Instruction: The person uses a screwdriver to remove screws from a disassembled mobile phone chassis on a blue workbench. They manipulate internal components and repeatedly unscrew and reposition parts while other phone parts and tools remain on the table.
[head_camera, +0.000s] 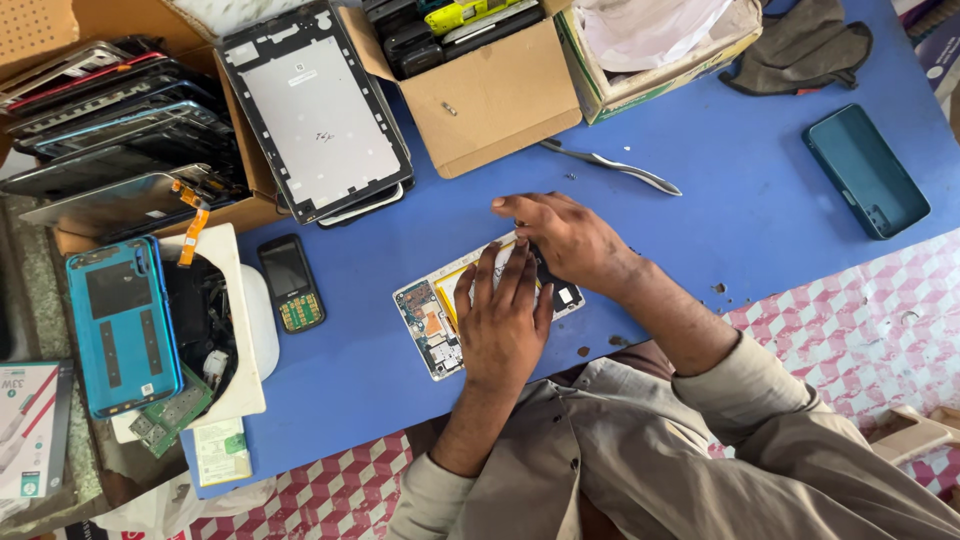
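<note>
Both hands on the opened phone (440, 320): left hand (500, 320) flat, right hand (565, 240) pinching inside; tiny screws (572, 177) beside it could easily scatter.

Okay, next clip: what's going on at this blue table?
A person is bent over an opened phone lying on the blue table, its circuit board exposed. The left hand lies flat on the phone, pressing it down, while the right hand works with its fingertips at the phone's far edge. Metal tweezers lie unused just beyond. A small keypad phone and a teal phone case sit off to the sides, with cardboard boxes of phone parts behind.
</note>
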